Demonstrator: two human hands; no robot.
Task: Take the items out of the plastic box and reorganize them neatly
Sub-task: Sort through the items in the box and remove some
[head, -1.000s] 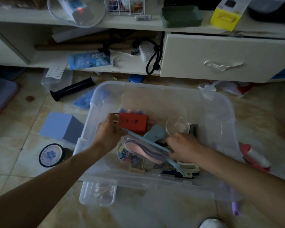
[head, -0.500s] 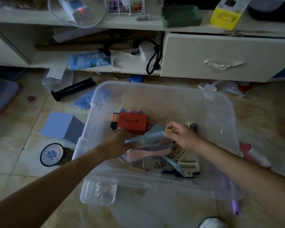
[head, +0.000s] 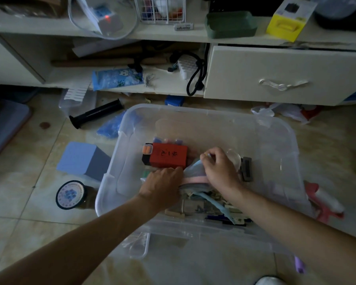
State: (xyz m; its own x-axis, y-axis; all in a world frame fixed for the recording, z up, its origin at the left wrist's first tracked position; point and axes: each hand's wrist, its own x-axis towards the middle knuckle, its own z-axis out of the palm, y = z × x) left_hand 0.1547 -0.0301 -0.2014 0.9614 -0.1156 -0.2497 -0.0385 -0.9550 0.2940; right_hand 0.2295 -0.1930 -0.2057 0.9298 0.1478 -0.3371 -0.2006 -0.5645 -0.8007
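A clear plastic box point(head: 212, 112) stands on the tiled floor. Inside lie a red box with writing point(head: 169, 158), a clear zip pouch with a light-blue edge and pink contents point(head: 194, 177), a small round clear lid point(head: 235, 158), a grey clip point(head: 246, 168) and a heap of small stationery point(head: 210, 206). My left hand point(head: 161, 187) grips the pouch's left end. My right hand point(head: 219, 168) pinches the pouch's top edge near the zip.
On the floor to the left lie a blue-grey block point(head: 81, 158), a round tin point(head: 70, 194), a black tube point(head: 96, 113) and a blue bag point(head: 110, 126). A small clear case point(head: 139, 244) lies in front of the box. A shelf and drawer point(head: 284, 75) stand behind.
My left hand left the red box and came down onto the pouch's left end. My right hand rose from the pouch's lower edge to its top, near the zip.
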